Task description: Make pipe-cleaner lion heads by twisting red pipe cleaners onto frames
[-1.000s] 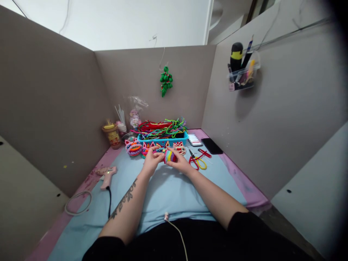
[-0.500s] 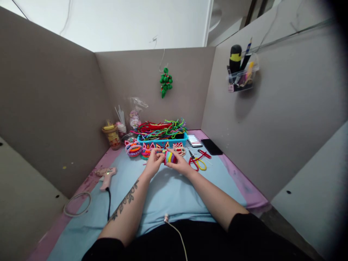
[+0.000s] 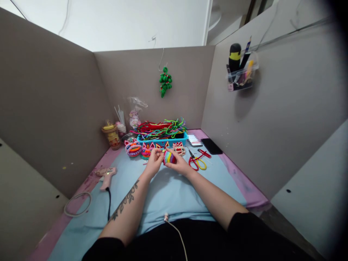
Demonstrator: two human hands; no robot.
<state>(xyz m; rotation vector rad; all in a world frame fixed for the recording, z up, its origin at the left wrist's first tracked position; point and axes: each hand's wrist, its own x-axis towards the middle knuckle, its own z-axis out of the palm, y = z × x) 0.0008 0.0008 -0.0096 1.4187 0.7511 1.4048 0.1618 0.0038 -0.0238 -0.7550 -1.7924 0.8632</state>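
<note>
My right grip (image 3: pixel 178 164) was closed around a rainbow-striped piece (image 3: pixel 170 157), above the desk (image 3: pixel 252 195) just in front of the blue basket (image 3: pixel 178 140); my left grip (image 3: pixel 155 162) pinched its left edge. Scissors (image 3: pixel 202 165) lay right of the basket, nearer me; a pink glue gun (image 3: pixel 108 177) lay left of it.

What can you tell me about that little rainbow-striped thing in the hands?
The striped piece looks small, rounded and soft, with roughly upright bands including red, yellow and purple. The right hand grips its right side, thumb below, fingers above; the left hand's fingertips are at its left edge. It seems held above the blue cloth. Fingers hide part of it.
</note>
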